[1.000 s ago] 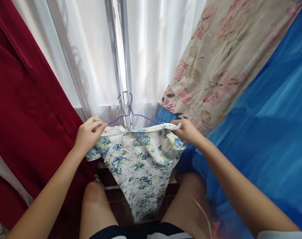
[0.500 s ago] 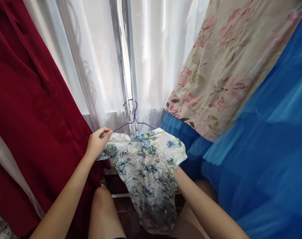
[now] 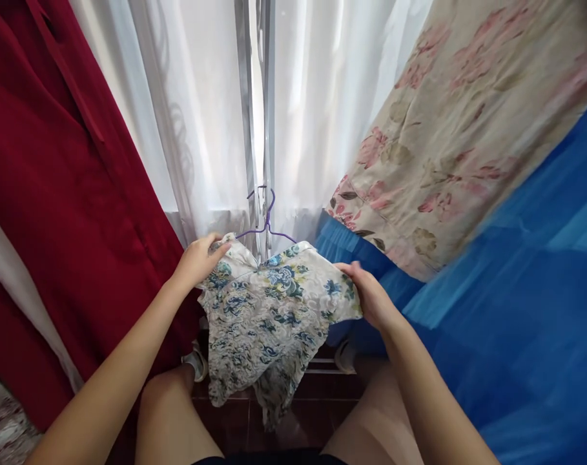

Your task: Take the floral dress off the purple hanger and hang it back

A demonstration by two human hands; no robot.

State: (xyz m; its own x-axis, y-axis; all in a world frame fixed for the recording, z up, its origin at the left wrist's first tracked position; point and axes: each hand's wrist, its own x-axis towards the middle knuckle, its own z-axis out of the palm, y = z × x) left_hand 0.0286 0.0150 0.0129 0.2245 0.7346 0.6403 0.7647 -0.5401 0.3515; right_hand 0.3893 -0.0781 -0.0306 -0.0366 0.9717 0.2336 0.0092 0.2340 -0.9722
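A short-sleeved white blouse (image 3: 274, 310) with blue and yellow flowers hangs before me on a purple wire hanger (image 3: 268, 223). The hanger's hook and upper arms show above the neckline; its lower part is inside the cloth. My left hand (image 3: 202, 259) pinches the blouse at the left shoulder, thumb on top. At the right sleeve, my right hand (image 3: 370, 294) grips the edge, its fingers partly behind the fabric. Below, the hem hangs crumpled and folded between my knees.
Dark red cloth (image 3: 75, 226) hangs on the left. A beige flowered garment (image 3: 448, 148) and blue tulle (image 3: 516, 310) hang on the right. White curtains (image 3: 303, 116) and a metal pole (image 3: 259, 97) stand behind. Dark tiles (image 3: 230, 423) lie below.
My right hand has come out from under the blouse to the outside of the right sleeve. The blouse's body has spread and its hem has risen. My left hand still holds the left shoulder.
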